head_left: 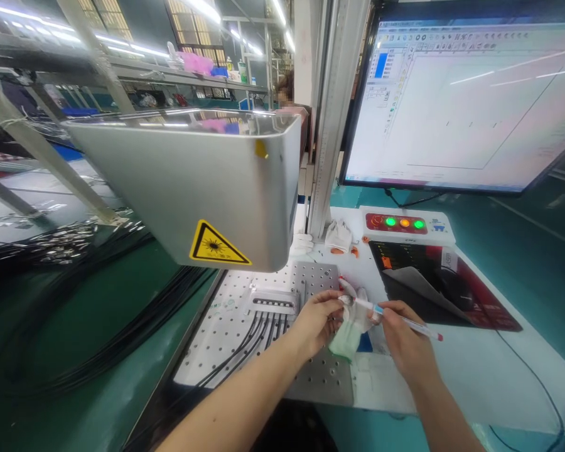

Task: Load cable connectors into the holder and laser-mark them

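My right hand (pixel 405 342) is closed around a slim white pen (pixel 421 327) with a red end, its other end pointing left. At that end, the closed fingers of my left hand (pixel 317 321) pinch a small shiny piece (pixel 345 301), too small to name. Below the pen lies a crumpled white and pale green glove or cloth (pixel 347 339). Left of my left hand, a metal fixture (pixel 274 302) holds a row of small connector ends, with black cables (pixel 245 342) running from it toward me over the perforated plate (pixel 216 333).
A large grey machine head (pixel 183 188) with a laser warning label hangs above the plate. On the right are a monitor (pixel 461 113), a button panel (pixel 405 224) and a dark mat (pixel 489 307). White gloves (pixel 338 235) lie by the post. Coiled black cables (pixel 98 342) are at left.
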`<act>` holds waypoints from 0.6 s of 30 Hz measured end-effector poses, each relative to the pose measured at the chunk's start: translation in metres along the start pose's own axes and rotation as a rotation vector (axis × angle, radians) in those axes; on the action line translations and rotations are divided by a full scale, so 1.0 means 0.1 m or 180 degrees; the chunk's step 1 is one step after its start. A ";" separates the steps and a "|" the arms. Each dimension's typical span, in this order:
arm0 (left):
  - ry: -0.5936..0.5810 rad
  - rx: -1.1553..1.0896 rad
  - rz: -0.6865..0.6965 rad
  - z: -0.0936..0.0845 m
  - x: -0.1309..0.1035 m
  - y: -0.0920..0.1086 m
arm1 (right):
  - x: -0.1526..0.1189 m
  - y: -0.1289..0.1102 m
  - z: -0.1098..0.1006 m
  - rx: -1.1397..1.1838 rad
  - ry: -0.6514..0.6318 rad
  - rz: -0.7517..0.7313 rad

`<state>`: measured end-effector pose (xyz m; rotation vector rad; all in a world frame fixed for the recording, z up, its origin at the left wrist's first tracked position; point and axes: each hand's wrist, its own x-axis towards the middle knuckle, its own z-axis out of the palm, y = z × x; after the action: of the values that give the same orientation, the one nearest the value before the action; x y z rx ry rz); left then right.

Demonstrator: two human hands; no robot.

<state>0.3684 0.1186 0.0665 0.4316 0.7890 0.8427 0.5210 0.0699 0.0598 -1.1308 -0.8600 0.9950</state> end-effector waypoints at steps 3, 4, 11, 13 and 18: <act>-0.0147 -0.0168 0.0039 0.01 -0.01 -0.01 | 0.00 0.04 -0.02 -0.0005 -0.0155 -0.0046; -0.0177 -0.0213 0.0072 0.01 -0.01 -0.02 | 0.01 0.06 -0.03 -0.0039 -0.0183 -0.0071; -0.0400 -0.0138 0.0473 0.01 -0.01 -0.03 | -0.02 0.13 -0.05 -0.0204 -0.0284 -0.0198; -0.0414 -0.0061 0.0468 0.01 -0.02 0.00 | -0.03 0.12 -0.06 -0.0214 -0.0298 -0.0226; -0.0454 0.0379 0.0770 0.01 -0.04 0.01 | -0.03 0.08 -0.08 -0.0261 -0.0208 -0.0235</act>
<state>0.3672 0.1163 0.0695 0.6955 0.6648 0.9804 0.5253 0.0652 0.0499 -1.1327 -0.9959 0.9473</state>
